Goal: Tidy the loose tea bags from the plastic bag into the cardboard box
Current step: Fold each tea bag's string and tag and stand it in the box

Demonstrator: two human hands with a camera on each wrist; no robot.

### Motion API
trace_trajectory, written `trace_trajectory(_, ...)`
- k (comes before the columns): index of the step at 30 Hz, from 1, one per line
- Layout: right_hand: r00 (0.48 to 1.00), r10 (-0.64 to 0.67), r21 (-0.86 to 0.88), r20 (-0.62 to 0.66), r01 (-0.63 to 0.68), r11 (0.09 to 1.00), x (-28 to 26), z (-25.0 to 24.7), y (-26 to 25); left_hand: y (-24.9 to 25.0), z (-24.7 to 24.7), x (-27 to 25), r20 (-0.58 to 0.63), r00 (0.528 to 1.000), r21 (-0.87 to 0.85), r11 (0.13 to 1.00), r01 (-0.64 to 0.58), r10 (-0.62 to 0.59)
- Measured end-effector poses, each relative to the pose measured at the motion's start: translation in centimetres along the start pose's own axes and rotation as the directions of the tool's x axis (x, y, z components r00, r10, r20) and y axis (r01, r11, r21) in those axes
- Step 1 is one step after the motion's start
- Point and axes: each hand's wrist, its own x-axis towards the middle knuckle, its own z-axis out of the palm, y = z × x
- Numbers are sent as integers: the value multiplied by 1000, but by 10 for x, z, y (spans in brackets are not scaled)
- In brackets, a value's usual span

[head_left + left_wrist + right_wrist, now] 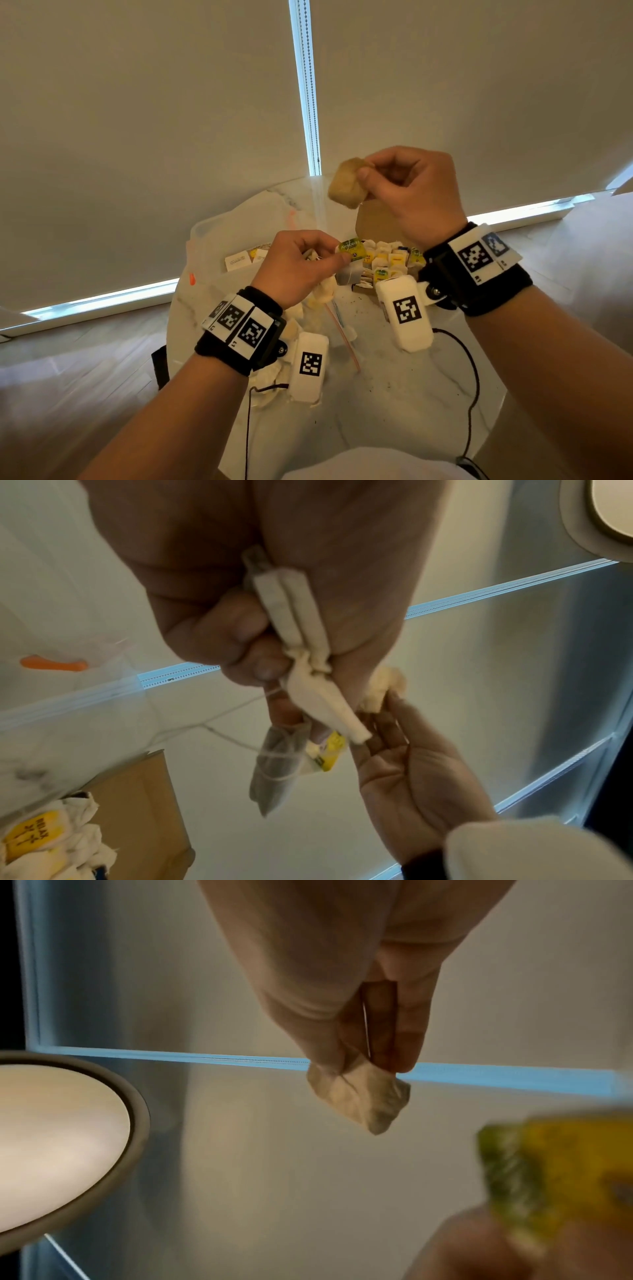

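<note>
Both hands are full: your right hand (407, 192) pinches one tea bag (346, 184), your left hand (298, 263) clutches several. Strings could tangle and spill bags outside the cardboard box (368, 219).

Both forearms reach forward, bare, black strap with coded tags on each wrist; left hand (301, 265) lower and nearer, back up, fingers (240, 631) curled, thumb and forefinger pinching, bundle clamped in palm; right hand (411, 195) raised higher and further out, back toward camera, fingers (407, 1020) bent, thumb pressed against them in pinch; hands apart.
</note>
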Motion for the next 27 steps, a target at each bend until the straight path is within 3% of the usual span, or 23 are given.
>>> trace_trajectory(2,1000,-3,-186,18,6,983,2,-9,12,3,-1,-1,-3,1000,13,1000,-26,26)
trace_trajectory(4,983,92,-302,160,-41,952,-3,-14,24,5,-3,-1,-4,999,24,998,-51,51)
trace_trajectory(7,916,202,-283,347,-103,954,-19,-13,31,6,-6,2,-10,998,50,997,-66,66)
trace_trajectory(12,876,198,-148,439,-147,978,-33,-12,34,4,-7,6,-30,998,83,995,-55,58)
trace_trajectory(16,914,233,-208,332,-170,963,-28,-18,49,4,-1,9,-80,996,59,998,-22,27)
trace_trajectory(20,932,328,-284,153,-276,918,-6,-53,79,5,2,12,-114,994,28,1000,10,-7)
trace_trajectory(24,901,433,-478,-8,-384,790,2,-90,135,3,5,16,-99,995,43,999,33,-28)
trace_trajectory(27,843,534,-612,-62,-455,647,-9,-100,180,-1,10,22,-86,996,60,997,42,-37)
